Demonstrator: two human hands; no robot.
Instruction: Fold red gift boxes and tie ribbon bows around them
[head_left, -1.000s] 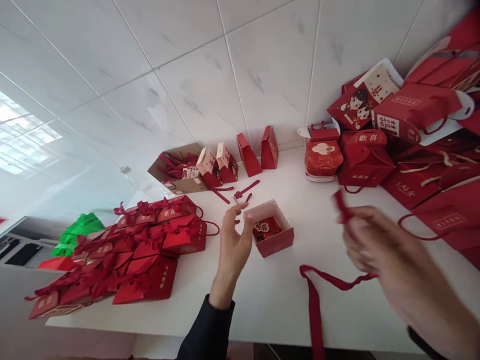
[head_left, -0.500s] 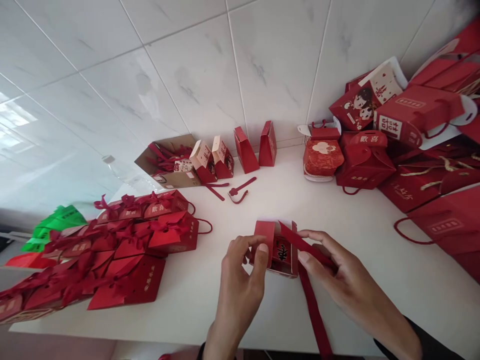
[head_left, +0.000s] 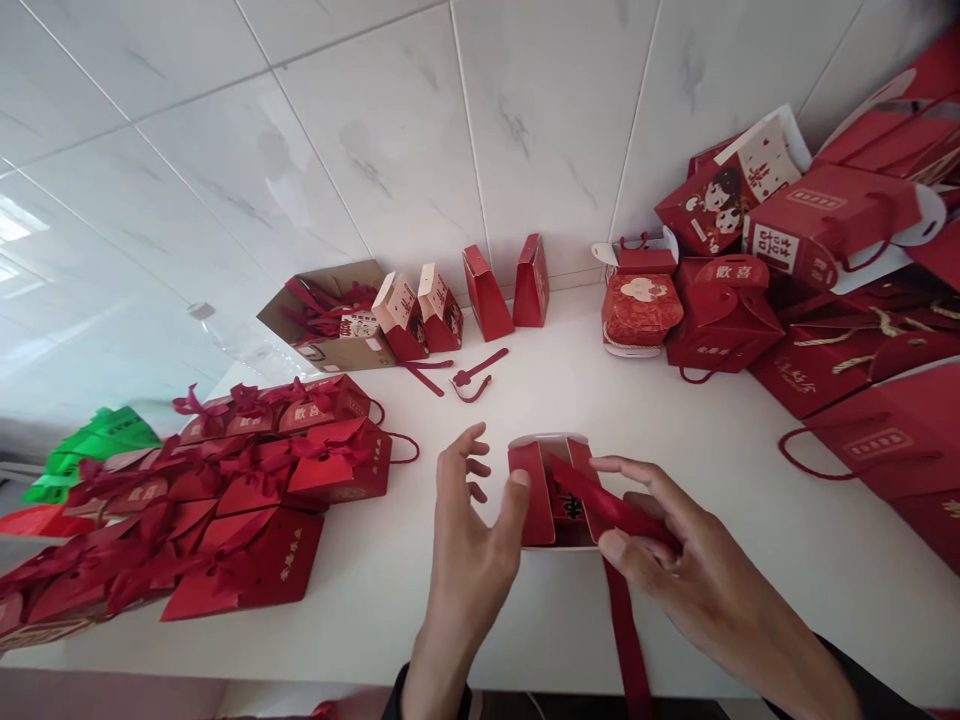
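A small red gift box (head_left: 531, 500) stands on the white table in front of me, its top flaps apart and a dark printed character showing inside. My left hand (head_left: 476, 520) is at the box's left side, fingers spread and thumb at the left flap. Between the thumb and fingers of my right hand (head_left: 667, 535) runs a dark red ribbon (head_left: 600, 500). One end of it points over the box opening, and the long tail hangs down past the table's front edge. My right hand is close against the box's right flap.
Rows of red boxes with ribbon bows (head_left: 255, 540) fill the left. Behind stand a cardboard box of ribbons (head_left: 349, 350), several small upright boxes (head_left: 487, 295) and loose strips (head_left: 480, 368). Red boxes and bags (head_left: 870, 430) are heaped at right. A tiled wall (head_left: 555, 130) closes the back.
My left fingers have lifted off the box and spread apart. The box's flaps have tilted inward, narrowing the opening. My right hand keeps the ribbon, its end still over the box.
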